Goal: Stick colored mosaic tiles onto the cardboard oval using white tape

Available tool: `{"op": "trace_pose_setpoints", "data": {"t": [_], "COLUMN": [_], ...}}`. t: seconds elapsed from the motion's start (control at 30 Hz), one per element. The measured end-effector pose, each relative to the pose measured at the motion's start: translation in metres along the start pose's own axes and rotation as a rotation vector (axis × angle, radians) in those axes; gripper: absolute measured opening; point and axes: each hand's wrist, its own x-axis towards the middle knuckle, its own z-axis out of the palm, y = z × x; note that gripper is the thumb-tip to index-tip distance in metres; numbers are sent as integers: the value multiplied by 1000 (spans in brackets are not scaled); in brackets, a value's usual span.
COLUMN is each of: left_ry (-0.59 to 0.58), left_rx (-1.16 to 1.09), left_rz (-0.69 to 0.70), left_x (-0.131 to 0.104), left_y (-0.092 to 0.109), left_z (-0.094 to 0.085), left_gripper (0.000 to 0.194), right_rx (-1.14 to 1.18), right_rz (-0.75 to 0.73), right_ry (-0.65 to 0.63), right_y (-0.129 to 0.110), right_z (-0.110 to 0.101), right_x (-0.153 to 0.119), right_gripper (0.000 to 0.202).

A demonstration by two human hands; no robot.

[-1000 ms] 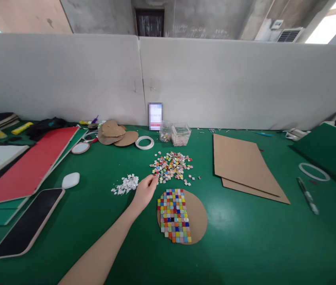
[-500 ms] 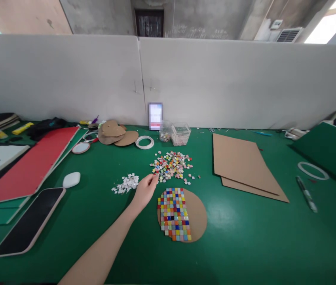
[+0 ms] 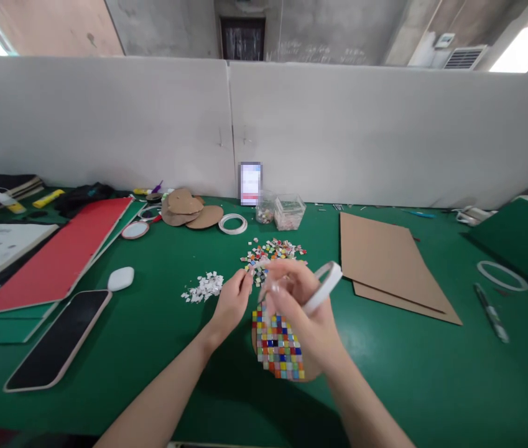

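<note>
My right hand (image 3: 303, 308) is wrapped round a roll of white tape (image 3: 326, 289), above a round cardboard disc (image 3: 311, 371). Rows of coloured mosaic tiles (image 3: 278, 351) cover the disc's left part, partly hidden by that hand. My left hand (image 3: 232, 302) is closed in a pinch just left of the right fingertips; what it pinches is too small to name. Loose coloured tiles (image 3: 270, 251) lie in a pile behind both hands. A heap of white scraps (image 3: 204, 287) is left of my left hand.
Behind the pile stand a propped phone (image 3: 250, 183) and a clear box (image 3: 289, 213). Cardboard sheets (image 3: 385, 261) lie at the right, with a pen (image 3: 491, 313) beyond. Another phone (image 3: 61, 342) and a red board (image 3: 63, 255) lie at the left.
My right hand has come into view with the tape roll, over the disc and beside my left hand. My left hand stays pinched near the tile pile. The view has shifted slightly.
</note>
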Motion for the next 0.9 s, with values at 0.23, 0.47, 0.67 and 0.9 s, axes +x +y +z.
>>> {"op": "trace_pose_setpoints", "data": {"t": [0.23,0.47,0.67,0.9], "left_ry": [-77,-57,-29,-36], "left_rx": [356,712,622,667], "left_rz": [297,379,331,219], "left_x": [-9,-5,-9,-13], "left_y": [29,46,36,24], "left_z": [9,28,34,32], "left_gripper": [27,24,24,23], "right_rx": [-75,66,-94,-87], "right_rz": [327,385,305,294], "right_ry": [-88,172,169,107], "right_y": [87,100,104,109], "right_z": [-25,-16,-24,-18], "right_x": [22,9,7,2], "right_gripper": [45,38,39,35]}}
